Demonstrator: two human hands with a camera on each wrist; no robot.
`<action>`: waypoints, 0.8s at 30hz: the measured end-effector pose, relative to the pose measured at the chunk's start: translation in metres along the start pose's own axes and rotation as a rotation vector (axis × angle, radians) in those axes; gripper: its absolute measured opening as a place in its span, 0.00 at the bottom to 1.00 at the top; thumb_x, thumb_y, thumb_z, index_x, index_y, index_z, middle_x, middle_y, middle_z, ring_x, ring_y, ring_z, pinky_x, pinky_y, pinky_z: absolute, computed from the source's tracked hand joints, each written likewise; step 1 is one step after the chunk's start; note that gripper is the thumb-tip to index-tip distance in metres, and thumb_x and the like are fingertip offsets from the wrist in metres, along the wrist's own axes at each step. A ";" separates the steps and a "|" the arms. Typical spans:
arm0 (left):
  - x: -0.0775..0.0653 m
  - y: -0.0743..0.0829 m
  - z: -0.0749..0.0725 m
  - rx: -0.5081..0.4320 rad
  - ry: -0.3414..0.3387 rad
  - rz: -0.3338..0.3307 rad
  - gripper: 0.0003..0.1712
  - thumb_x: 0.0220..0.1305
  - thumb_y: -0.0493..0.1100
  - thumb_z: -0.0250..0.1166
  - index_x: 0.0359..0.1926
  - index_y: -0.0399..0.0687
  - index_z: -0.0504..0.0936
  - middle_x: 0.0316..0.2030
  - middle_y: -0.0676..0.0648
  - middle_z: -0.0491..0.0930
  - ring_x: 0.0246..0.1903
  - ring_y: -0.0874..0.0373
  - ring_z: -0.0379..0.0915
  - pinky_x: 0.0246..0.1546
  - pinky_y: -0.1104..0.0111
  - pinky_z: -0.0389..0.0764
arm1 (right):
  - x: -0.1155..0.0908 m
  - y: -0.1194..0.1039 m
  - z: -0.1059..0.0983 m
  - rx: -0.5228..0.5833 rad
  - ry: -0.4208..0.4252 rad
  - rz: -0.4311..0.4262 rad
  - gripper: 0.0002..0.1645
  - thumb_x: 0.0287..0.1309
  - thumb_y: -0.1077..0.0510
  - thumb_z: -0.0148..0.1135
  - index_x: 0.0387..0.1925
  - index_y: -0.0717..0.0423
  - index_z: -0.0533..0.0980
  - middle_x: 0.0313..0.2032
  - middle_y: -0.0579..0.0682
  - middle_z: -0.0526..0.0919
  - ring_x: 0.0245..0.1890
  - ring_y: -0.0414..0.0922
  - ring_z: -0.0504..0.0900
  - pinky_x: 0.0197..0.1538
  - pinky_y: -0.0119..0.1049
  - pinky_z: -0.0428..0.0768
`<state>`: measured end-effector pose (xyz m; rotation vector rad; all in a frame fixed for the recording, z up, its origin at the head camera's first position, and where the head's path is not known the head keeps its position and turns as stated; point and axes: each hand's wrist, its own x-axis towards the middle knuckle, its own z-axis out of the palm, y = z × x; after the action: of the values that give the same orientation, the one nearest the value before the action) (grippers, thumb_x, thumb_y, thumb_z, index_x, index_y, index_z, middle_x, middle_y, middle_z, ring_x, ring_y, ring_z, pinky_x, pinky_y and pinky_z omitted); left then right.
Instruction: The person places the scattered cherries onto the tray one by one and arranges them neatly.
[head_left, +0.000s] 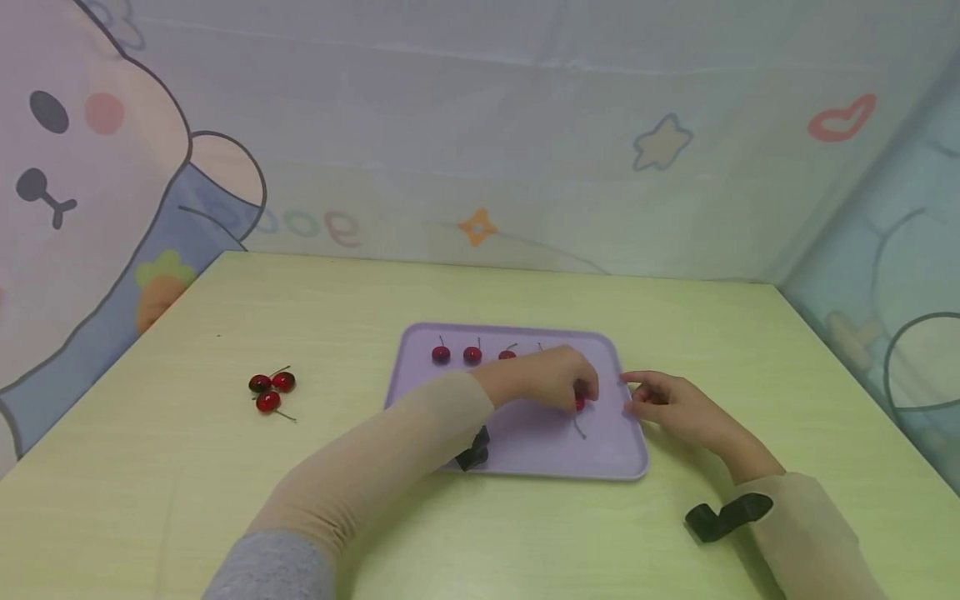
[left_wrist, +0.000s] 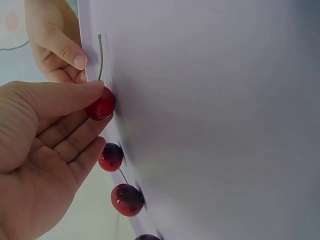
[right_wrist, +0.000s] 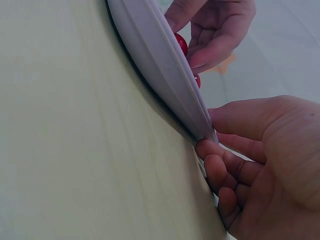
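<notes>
L hand (head_left: pixel 551 377), half-curled, pinches stemmed cherry (head_left: pixel 580 404) at lilac tray (head_left: pixel 600 458), R hand (head_left: pixel 678 408) likewise pinches rim; prob. placing step, next needs gentle release.

The tray (head_left: pixel 555 454) looked like smooth plastic with a faint satin sheen. The cherries (head_left: pixel 441 355) on it were glossy and smooth-skinned, as were the loose cherries (head_left: pixel 267 402) left of the tray. Beneath the tray, the surface (head_left: pixel 675 325) showed a smooth, matt wood-grain finish. Behind the tray, the backdrop (head_left: pixel 420 125) was creased, cloth-like and dull; partly over the tray, a pale sleeve (head_left: pixel 382 450) looked like matt, wrinkled fabric.
</notes>
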<state>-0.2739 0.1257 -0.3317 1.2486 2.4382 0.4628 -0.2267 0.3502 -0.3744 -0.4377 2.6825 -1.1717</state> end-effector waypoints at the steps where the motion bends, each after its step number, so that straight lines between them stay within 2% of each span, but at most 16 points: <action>1: 0.000 0.000 0.000 0.002 -0.001 -0.001 0.14 0.54 0.29 0.66 0.43 0.40 0.84 0.38 0.48 0.83 0.38 0.61 0.73 0.43 0.78 0.71 | 0.000 0.000 0.000 0.001 -0.001 0.001 0.31 0.62 0.57 0.61 0.63 0.67 0.67 0.37 0.51 0.78 0.33 0.40 0.70 0.33 0.29 0.70; 13: 0.001 -0.001 0.000 -0.013 -0.007 -0.011 0.14 0.54 0.29 0.66 0.44 0.40 0.84 0.37 0.49 0.82 0.38 0.61 0.72 0.44 0.78 0.72 | 0.000 -0.002 0.000 -0.007 -0.005 0.011 0.31 0.63 0.57 0.61 0.64 0.67 0.67 0.38 0.51 0.78 0.34 0.41 0.70 0.33 0.29 0.69; 24: -0.001 -0.001 -0.003 -0.026 0.010 -0.011 0.15 0.55 0.31 0.67 0.45 0.40 0.84 0.41 0.48 0.83 0.41 0.62 0.74 0.47 0.77 0.73 | 0.003 -0.002 -0.001 -0.005 -0.015 0.000 0.31 0.63 0.58 0.61 0.63 0.67 0.67 0.38 0.52 0.78 0.33 0.41 0.70 0.34 0.29 0.70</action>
<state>-0.2755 0.1237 -0.3294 1.2245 2.4380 0.4970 -0.2293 0.3481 -0.3724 -0.4455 2.6733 -1.1581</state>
